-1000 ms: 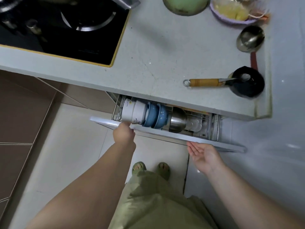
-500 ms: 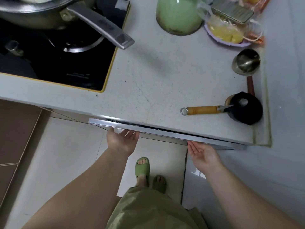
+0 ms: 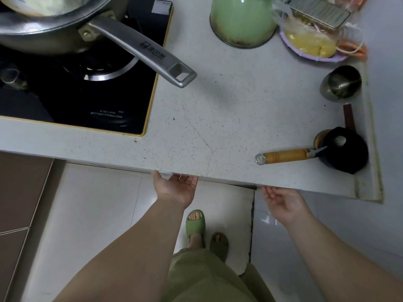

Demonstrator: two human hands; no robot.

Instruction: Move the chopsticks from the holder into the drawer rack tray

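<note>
The drawer with the rack tray is pushed in under the counter and hidden by the countertop edge (image 3: 218, 174). No chopsticks or chopstick holder show in this view. My left hand (image 3: 174, 187) reaches palm-forward under the counter edge, fingers spread, their tips hidden by the edge. My right hand (image 3: 281, 200) hangs just below the edge further right, fingers loosely apart, holding nothing.
On the counter lie a wooden-handled tool (image 3: 285, 156) stuck into a black holder (image 3: 346, 152), a steel ladle (image 3: 341, 82), a green pot (image 3: 242, 18) and a purple plate of food (image 3: 314, 45). A pan handle (image 3: 144, 50) juts out over the black stove (image 3: 87, 101).
The open drawer with bowls in its rack has slid shut under the counter. My left hand followed it in; my view has shifted up onto the countertop.
</note>
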